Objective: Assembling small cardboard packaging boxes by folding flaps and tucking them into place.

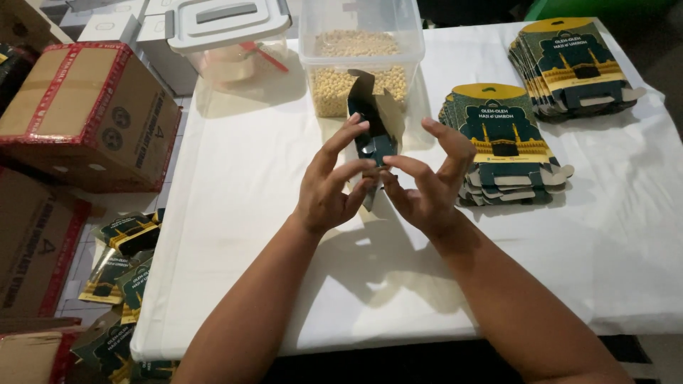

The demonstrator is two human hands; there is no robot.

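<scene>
Left of the table point(235, 213), a taped cardboard carton point(85, 114) is seen on the floor. Above the table's middle, a dark folded carton point(375, 128) is held upright: it is pinched by the left hand point(331, 186) fingers on one side and by the right hand point(430, 178) fingers on the other. Behind the carton, a clear tub of pale beans point(359, 60) is set. Right of it, two stacks of flat cartons point(505, 146) are laid.
</scene>
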